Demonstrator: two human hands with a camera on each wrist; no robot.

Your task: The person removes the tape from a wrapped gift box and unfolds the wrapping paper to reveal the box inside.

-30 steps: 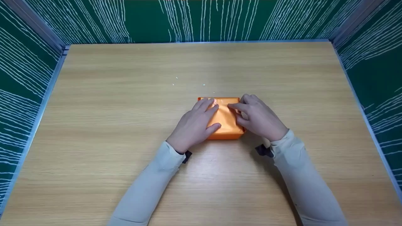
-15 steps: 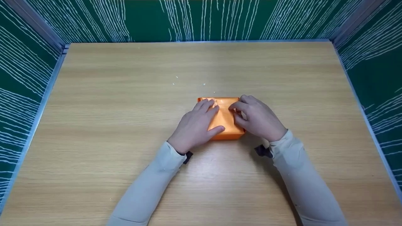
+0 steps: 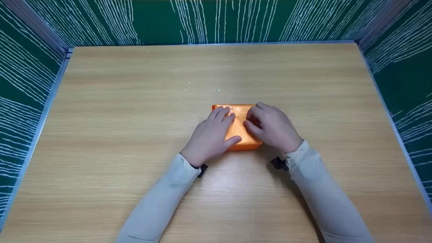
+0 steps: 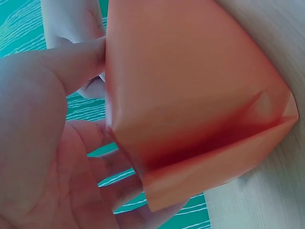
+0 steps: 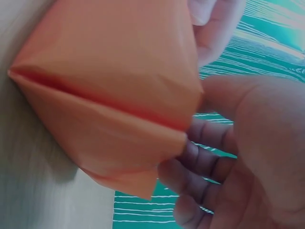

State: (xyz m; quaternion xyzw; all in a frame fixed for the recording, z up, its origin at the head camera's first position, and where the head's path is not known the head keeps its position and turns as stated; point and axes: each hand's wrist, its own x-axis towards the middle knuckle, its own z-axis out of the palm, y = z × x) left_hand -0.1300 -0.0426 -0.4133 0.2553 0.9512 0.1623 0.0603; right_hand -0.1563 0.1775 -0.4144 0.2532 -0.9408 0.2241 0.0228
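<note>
A small box-shaped package in shiny orange wrapping paper lies on the wooden table. My left hand rests over its left part, fingers extended and thumb spread toward the near edge. At the right side, my right hand has its fingers bent, with thumb and forefinger close together at the paper on top. The left wrist view shows one end of the package, where a paper flap stands out with a gap behind it. A similar folded flap sticks out at the other end, beside the right fingers.
The wooden tabletop surrounds the package, with several tiny white specks beyond it. Green walls with white streaks stand at the back and both sides. Blue edging runs along the table's borders. A dark wrist strap piece hangs under the right cuff.
My right hand has shifted slightly left over the package, its forefinger bending in and its thumb moving further onto the top. The left thumb has slid a little outward; otherwise that hand stays put.
</note>
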